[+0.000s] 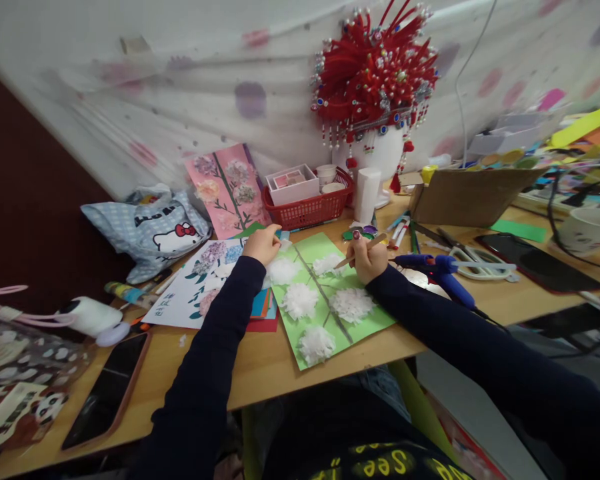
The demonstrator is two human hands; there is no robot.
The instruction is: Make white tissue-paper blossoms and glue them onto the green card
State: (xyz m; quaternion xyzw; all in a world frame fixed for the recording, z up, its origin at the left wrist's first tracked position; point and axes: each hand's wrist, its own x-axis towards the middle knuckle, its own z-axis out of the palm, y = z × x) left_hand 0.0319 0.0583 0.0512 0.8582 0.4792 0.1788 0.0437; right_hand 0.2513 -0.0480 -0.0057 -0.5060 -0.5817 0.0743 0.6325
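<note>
A green sheet (300, 340) lies on the table with a dark branch drawn across it and several fluffy white paper flowers (300, 301) on it. My right hand (369, 259) is closed around a thin wooden stick (347, 260), its tip at the upper white flower (329, 265). My left hand (263, 245) rests at the sheet's upper left edge, above another white tuft (283, 271). Its fingers are bent and partly hidden, and what they may hold cannot be made out. White paper with printed flowers (180, 300) lies left of the green sheet.
A blue glue gun (445, 277) and scissors (480, 262) lie right of my right hand, before a phone (537, 262). Behind stand a red basket (307, 212), a white roll (367, 195) and a cardboard piece (473, 195). Another phone (107, 390) lies front left.
</note>
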